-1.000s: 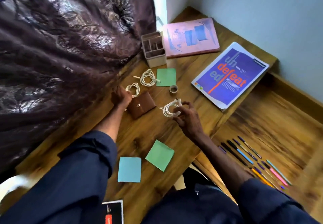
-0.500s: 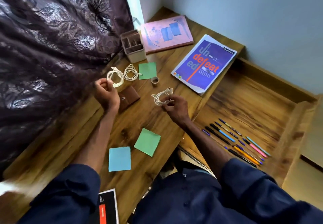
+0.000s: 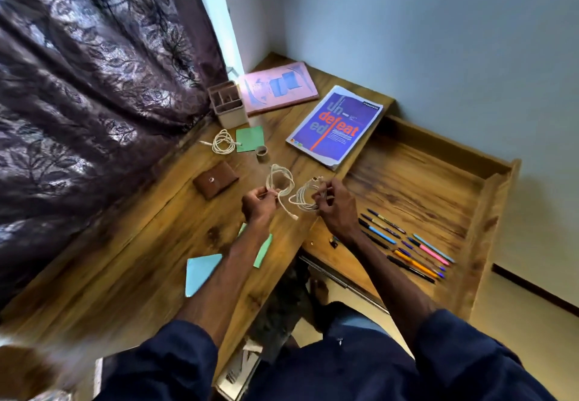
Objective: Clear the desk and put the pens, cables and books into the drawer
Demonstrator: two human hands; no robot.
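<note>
My left hand [image 3: 257, 205] pinches the first cable coil [image 3: 279, 181], its loose end dangling. My right hand [image 3: 336, 209] has its fingers curled round the second cable coil [image 3: 304, 197]. Both hang over the right edge of the desk [image 3: 150, 244]. The open drawer [image 3: 423, 175] lies just right of my right hand, the nearer one, with pens [image 3: 407, 244] at its near end. Farther left, the third cable coil [image 3: 223, 141] lies on the desk.
</note>
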